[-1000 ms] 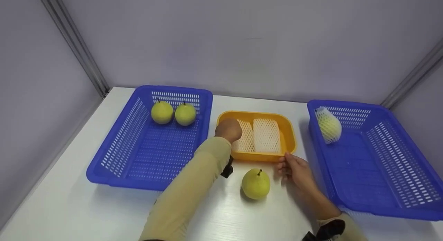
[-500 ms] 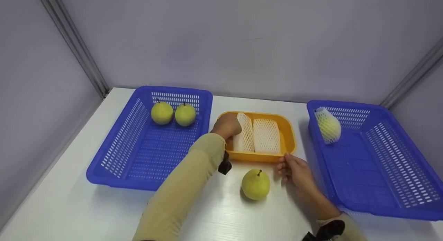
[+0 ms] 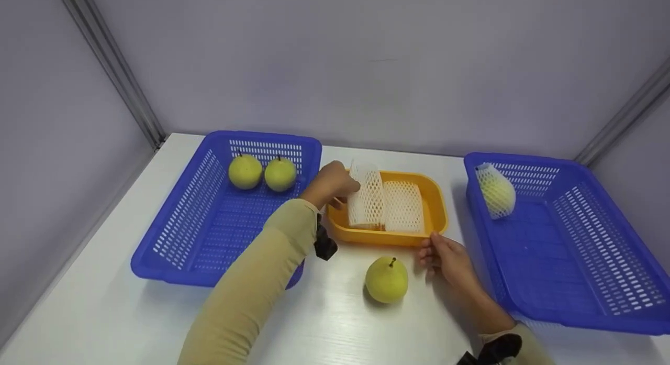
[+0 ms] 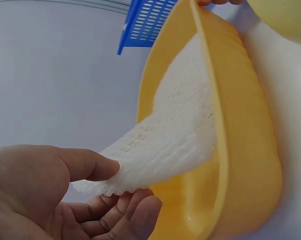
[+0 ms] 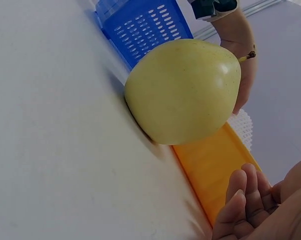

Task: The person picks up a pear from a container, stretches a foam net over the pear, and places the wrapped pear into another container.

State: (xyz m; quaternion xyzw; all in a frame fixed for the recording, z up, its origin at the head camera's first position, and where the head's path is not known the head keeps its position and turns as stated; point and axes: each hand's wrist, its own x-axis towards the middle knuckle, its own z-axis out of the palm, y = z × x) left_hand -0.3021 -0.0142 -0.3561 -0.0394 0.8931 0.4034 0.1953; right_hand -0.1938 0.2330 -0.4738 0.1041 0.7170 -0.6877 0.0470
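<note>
My left hand (image 3: pixel 333 183) pinches a white foam fruit net (image 4: pixel 165 142) between thumb and fingers. The held end is raised above the rim of the orange tray (image 3: pixel 435 200), and the other end hangs inside it. Another foam net (image 3: pixel 404 208) lies flat in the tray, to the right of the held one. At the tray's near right corner, my right hand (image 3: pixel 451 259) grips the rim, thumb on top and fingers curled against the outside wall. One bare yellow-green pear (image 3: pixel 386 282) stands on the table in front of the tray, left of the right hand.
To the left, a blue basket (image 3: pixel 209 277) contains two bare pears (image 3: pixel 263 173) at its back. Another blue basket (image 3: pixel 528 260) is on the right, with a net-wrapped pear (image 3: pixel 497 192) in its back left corner. Grey walls enclose the white table (image 3: pixel 335 328).
My left hand has moved up and left, lifting the near-left foam net so it tilts out of the tray. The right hand and the pear have stayed in place.
</note>
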